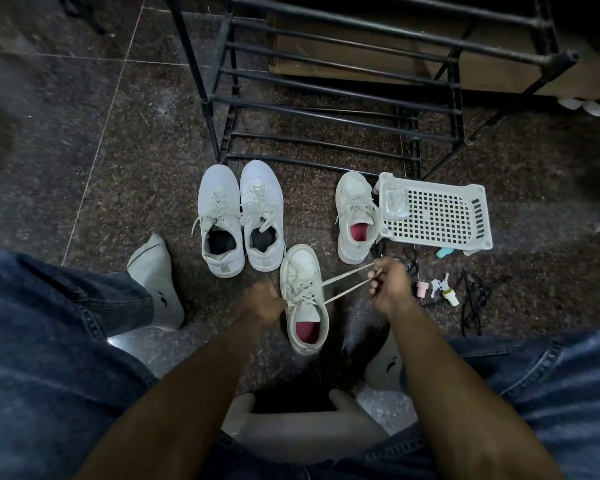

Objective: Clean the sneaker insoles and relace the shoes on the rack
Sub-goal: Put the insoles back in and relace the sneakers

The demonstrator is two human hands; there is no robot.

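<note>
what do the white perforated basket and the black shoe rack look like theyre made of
The white perforated basket looks like moulded plastic, matte: uniform square grid holes, rounded corners, one-piece rim. The black shoe rack looks like painted metal tubing: thin round bars with a dull sheen, joined at corner connectors that may be plastic.

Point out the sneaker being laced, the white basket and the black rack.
sneaker being laced (300, 268), head view, toe cap.
white basket (437, 216), head view, perforated base.
black rack (326, 116), head view, a lower bar.
</note>
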